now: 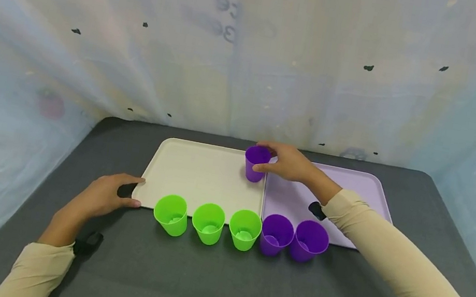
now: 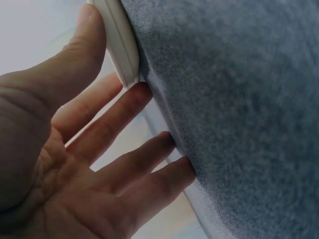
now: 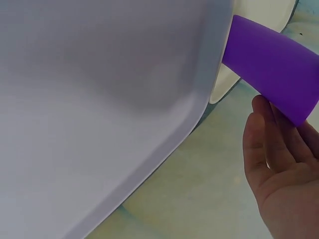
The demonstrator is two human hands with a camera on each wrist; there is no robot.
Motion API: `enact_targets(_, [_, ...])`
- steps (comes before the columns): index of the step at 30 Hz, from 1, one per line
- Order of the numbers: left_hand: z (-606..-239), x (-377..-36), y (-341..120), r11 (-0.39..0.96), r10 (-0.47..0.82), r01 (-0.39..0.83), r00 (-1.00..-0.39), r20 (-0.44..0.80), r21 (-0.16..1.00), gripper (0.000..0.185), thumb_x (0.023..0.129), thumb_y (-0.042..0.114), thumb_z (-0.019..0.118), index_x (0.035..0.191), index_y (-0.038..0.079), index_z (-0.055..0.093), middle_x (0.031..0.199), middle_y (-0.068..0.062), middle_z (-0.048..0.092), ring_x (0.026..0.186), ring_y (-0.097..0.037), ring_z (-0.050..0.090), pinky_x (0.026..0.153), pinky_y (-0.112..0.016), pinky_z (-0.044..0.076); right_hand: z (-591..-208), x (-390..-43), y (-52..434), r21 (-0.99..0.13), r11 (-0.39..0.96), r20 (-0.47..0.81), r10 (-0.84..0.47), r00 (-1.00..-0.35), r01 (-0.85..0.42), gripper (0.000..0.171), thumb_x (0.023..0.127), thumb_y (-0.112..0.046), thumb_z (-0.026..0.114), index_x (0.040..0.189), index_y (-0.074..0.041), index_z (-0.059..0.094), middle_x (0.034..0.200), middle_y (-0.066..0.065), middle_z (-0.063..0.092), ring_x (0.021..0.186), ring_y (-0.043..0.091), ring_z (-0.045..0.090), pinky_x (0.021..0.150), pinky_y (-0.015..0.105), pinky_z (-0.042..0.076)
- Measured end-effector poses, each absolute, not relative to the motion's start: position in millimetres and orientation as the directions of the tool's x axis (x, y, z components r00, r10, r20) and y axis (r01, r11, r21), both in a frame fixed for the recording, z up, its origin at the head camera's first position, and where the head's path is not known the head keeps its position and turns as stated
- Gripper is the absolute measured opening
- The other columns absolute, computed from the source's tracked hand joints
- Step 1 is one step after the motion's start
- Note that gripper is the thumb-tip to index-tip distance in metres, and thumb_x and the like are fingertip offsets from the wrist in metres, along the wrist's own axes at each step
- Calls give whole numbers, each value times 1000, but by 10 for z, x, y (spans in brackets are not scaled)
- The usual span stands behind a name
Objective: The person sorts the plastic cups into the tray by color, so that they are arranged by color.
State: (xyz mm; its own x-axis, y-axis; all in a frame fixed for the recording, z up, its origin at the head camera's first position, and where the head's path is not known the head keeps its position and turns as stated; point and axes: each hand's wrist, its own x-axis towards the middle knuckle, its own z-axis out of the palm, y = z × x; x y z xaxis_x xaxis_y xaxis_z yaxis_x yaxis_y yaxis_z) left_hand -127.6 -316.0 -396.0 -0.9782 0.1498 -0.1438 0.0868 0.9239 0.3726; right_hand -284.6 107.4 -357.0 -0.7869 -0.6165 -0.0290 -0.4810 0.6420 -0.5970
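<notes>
The right hand (image 1: 288,162), arm stretched up from the lower right, has its grip curled round a purple cup (image 1: 256,163) standing upright at the centre of the frame, on the right edge of the cream tray (image 1: 196,170) beside the lilac tray (image 1: 354,189). The left hand (image 1: 104,195), at lower left, lies with fingers relaxed and apart, thumb and fingertips touching the cream tray's near corner on the grey desk (image 1: 205,285). Three green cups (image 1: 209,223) and two purple cups (image 1: 294,238) stand in a row along the trays' near edge.
</notes>
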Motion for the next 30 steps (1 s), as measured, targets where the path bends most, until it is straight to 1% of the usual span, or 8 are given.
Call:
enact_targets(3, [-3960,-1262,-3169,927,136,73,-980,-148,369,70,84,40,78,142,9,55,144,-27,51,132,-54,44,102,-69,39,-3575,-2826,1031,-618,632,-40,-620,-784,-469,76,84,-43,79,146,-11,49,130,9,65,125,28,59,103,45,50])
enact_targets(7, [-3965,-1217,-3180,931,118,56,-981,-152,360,70,83,41,78,142,10,56,144,-27,51,131,-54,44,101,-69,40,-3593,-2771,970,-623,628,-50,-628,-777,-467,76,83,-45,79,146,-13,50,128,7,65,123,26,59,95,41,53])
enact_targets(9, [-3971,-1189,-3185,932,114,53,-982,-152,357,70,83,41,79,141,10,56,143,-27,52,131,-54,45,101,-69,40,-3605,-2743,949,-615,632,-57,-631,-774,-471,76,83,-47,79,146,-15,50,128,6,66,121,25,60,93,39,54])
enact_targets(13, [-3987,-1177,-3168,930,122,59,-981,-153,364,70,83,42,79,141,10,56,143,-26,52,131,-53,46,100,-68,41,-3600,-2708,957,-596,648,-73,-632,-771,-474,78,82,-51,79,146,-18,50,129,5,65,118,24,60,93,38,55])
enact_targets(17, [-3988,-1245,-3116,925,144,84,-980,-136,370,69,84,40,78,142,10,56,142,-26,53,130,-52,47,101,-68,41,-3577,-2699,1039,-582,660,-64,-619,-782,-475,77,82,-52,78,146,-20,51,128,3,65,116,23,61,92,38,55])
enact_targets(23, [-3975,-1353,-3067,924,186,128,-974,-132,361,68,86,39,77,143,9,54,143,-26,52,131,-51,47,103,-67,40,-3587,-2659,1145,-582,657,-56,-619,-783,-478,77,83,-50,77,147,-19,49,128,5,66,117,23,62,90,37,56])
enact_targets(26, [-3979,-1379,-3062,924,194,135,-972,-134,358,68,86,38,76,143,9,54,144,-26,51,131,-52,46,103,-68,40,-3597,-2631,1168,-594,649,-57,-623,-780,-475,81,84,-51,76,152,-21,42,134,5,63,120,24,61,93,39,55])
enact_targets(30, [-3983,-1381,-3080,925,199,142,-971,-132,353,68,86,38,76,143,8,54,143,-26,52,131,-52,46,102,-68,40,-3571,-2563,1217,-624,622,-43,-632,-774,-473,88,87,-52,73,158,-27,28,149,5,52,134,27,53,106,49,48])
